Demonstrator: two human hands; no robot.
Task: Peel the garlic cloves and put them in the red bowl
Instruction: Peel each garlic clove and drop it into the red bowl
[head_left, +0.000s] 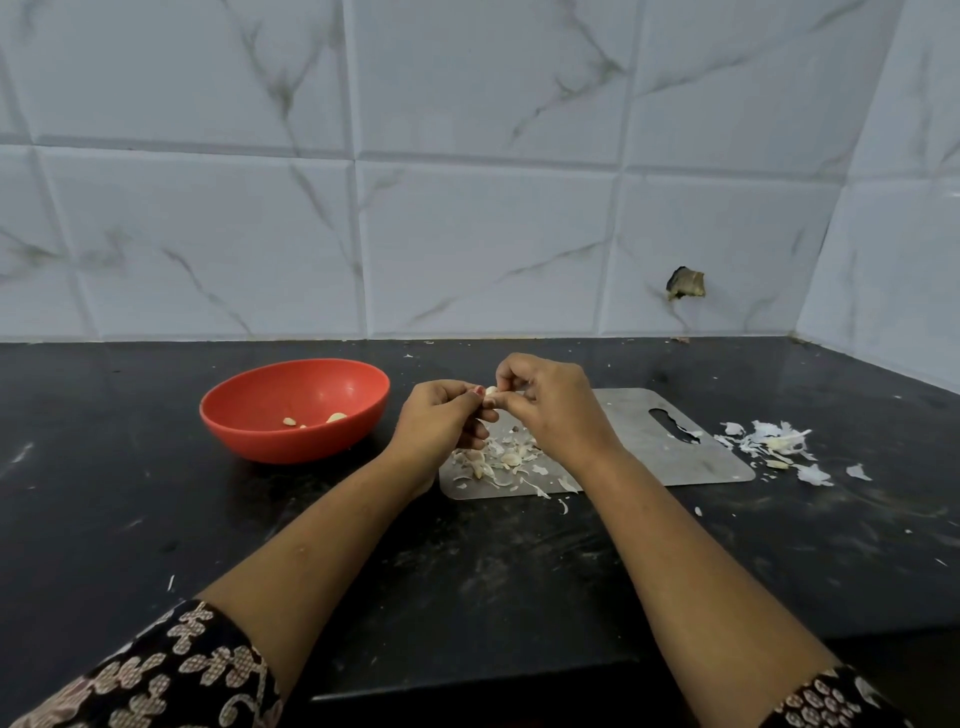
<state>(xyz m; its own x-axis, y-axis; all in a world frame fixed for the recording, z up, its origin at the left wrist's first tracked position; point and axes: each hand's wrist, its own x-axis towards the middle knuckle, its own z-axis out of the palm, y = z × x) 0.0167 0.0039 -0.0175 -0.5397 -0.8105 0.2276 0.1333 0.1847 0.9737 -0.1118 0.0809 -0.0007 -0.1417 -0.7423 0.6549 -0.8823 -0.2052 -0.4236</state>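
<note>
Right, head camera, the only view we have: both hands are up above the near left end of the steel cutting board (634, 431), working one garlic clove (491, 391) between them. The left hand (447, 415) pinches the clove, thumb and fingertips curled round it. The right hand (545, 400) is curled too, nipping at the clove's upper end, by the look of it at the skin.

The clove sits in mid-air just right of the red bowl (249, 431), which stands on the dark counter (156, 519) with a few peeled cloves (336, 417) inside. Loose skins (493, 460) litter the board under the hands, and a second heap of peel (774, 441) lies off its right edge.

My read is that the clove is tiny, light and firm, likely slick once bare, and its skin is papery and tears easily. Hold it by the sides and strip from the tip.
</note>
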